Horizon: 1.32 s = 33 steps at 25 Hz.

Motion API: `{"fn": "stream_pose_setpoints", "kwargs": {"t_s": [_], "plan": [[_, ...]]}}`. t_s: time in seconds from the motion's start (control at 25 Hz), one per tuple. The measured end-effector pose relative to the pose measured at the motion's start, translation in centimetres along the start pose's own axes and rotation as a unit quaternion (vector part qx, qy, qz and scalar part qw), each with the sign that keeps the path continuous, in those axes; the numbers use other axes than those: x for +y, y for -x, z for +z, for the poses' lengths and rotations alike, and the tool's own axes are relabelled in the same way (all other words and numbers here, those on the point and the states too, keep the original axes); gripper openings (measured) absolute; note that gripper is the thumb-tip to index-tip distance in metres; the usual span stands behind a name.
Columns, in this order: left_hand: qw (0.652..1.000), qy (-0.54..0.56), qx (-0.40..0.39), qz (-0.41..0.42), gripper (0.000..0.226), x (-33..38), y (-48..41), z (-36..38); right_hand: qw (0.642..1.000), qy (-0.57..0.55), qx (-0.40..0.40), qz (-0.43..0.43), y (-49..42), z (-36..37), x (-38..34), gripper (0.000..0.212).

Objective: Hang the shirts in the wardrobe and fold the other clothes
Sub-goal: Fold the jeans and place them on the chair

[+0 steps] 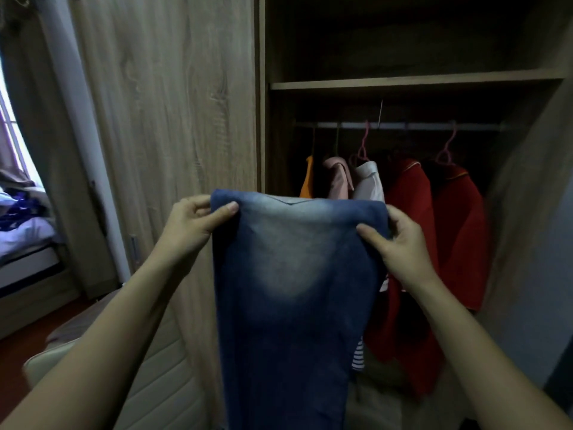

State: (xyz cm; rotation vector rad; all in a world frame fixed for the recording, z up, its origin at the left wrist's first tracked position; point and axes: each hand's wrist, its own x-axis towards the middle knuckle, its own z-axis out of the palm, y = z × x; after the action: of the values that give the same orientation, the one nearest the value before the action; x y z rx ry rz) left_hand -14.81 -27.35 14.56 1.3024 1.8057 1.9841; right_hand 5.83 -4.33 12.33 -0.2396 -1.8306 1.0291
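Observation:
A pair of faded blue jeans (pixel 291 293) hangs straight down in front of me, held up by its top edge. My left hand (pixel 195 221) pinches the top left corner and my right hand (pixel 400 240) pinches the top right corner. Behind the jeans the open wardrobe (pixel 415 82) shows a rail (pixel 400 125) with several hung shirts: an orange one (pixel 307 181), a pink one (pixel 339 178), a white one (pixel 370 181) and two red ones (pixel 409 212) (pixel 459 231). The jeans hide the lower parts of the orange, pink and white shirts.
The wardrobe's shut wooden door (pixel 167 119) stands at the left. A cream padded seat (pixel 161 377) sits low in front of it. Far left there is a bed (pixel 28 240) with crumpled blue and white clothes by a window. A striped garment (pixel 358 358) shows below the shirts.

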Motion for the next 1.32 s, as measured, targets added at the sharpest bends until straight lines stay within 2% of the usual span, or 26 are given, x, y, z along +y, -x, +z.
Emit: {"fn": "stream_pose_setpoints", "kwargs": {"t_s": [0.08, 0.12, 0.16, 0.24, 0.32, 0.48, 0.6, 0.68, 0.76, 0.84, 0.88, 0.92, 1.0, 1.04, 1.16, 1.32], "plan": [[0.998, -0.007, 0.016, 0.055, 0.019, 0.4, -0.5, 0.0, 0.994, 0.061, 0.055, -0.067, -0.8, 0.2, -0.7, 0.017], [0.998, 0.013, 0.015, 0.06, 0.019, 0.6, -0.6, 0.2, 0.991, 0.073, 0.07, -0.086, -1.2, 0.3, -1.2, 0.02], [0.997, 0.029, 0.017, 0.064, 0.019, 0.7, -0.7, 0.4, 0.993, 0.06, 0.062, -0.086, -1.5, 0.3, -1.8, 0.024], [0.995, 0.047, 0.029, 0.079, 0.018, 0.5, -0.8, 0.5, 0.998, 0.006, -0.014, -0.053, -1.7, 0.6, -2.7, 0.035], [0.994, 0.061, 0.032, 0.08, 0.019, -0.2, -0.6, 0.2, 0.997, 0.023, -0.051, -0.047, -2.0, 0.9, -2.8, 0.049], [0.998, 0.029, -0.027, 0.05, 0.055, -1.5, 0.3, 0.4, 0.997, 0.0, -0.059, -0.057, -2.8, 0.6, -3.2, 0.041], [0.991, 0.04, 0.047, 0.116, 0.057, -0.4, 0.1, 2.2, 0.994, 0.021, -0.089, -0.06, -4.2, -0.5, -3.8, 0.045], [0.984, 0.063, 0.083, 0.141, 0.054, 1.2, -0.2, 3.1, 0.994, -0.001, -0.086, -0.066, -4.2, -1.3, -3.5, 0.056], [0.982, 0.078, 0.088, 0.147, 0.052, 2.2, -0.6, 3.4, 0.991, -0.081, -0.097, -0.043, -2.2, -1.8, -1.8, 0.075], [0.982, 0.094, 0.091, 0.138, 0.05, 2.6, -1.0, 2.7, 0.979, -0.131, -0.143, 0.057, 1.6, -0.3, 0.9, 0.095], [0.982, 0.105, 0.085, 0.131, 0.053, 2.5, -1.1, 2.4, 0.969, -0.142, -0.17, 0.107, 3.4, 0.8, 2.2, 0.095], [0.983, 0.11, 0.077, 0.123, 0.058, 2.4, -1.1, 2.1, 0.96, -0.153, -0.185, 0.141, 4.5, 1.8, 3.5, 0.084], [0.988, 0.102, 0.072, 0.094, 0.061, 2.5, -1.0, 1.7, 0.957, -0.177, -0.161, 0.164, 5.1, 3.6, 5.0, 0.045], [0.99, 0.088, 0.076, 0.078, 0.06, 2.6, -0.9, 1.3, 0.956, -0.187, -0.15, 0.167, 4.9, 4.0, 5.0, 0.033], [0.996, 0.044, 0.059, 0.05, 0.064, 2.6, -1.1, -1.1, 0.952, -0.207, -0.161, 0.159, 4.1, 4.6, 4.4, 0.026], [0.996, 0.008, -0.036, -0.086, 0.109, 1.1, -0.2, -3.8, 0.947, -0.214, -0.187, 0.15, 3.7, 5.1, 3.6, 0.023]]}}
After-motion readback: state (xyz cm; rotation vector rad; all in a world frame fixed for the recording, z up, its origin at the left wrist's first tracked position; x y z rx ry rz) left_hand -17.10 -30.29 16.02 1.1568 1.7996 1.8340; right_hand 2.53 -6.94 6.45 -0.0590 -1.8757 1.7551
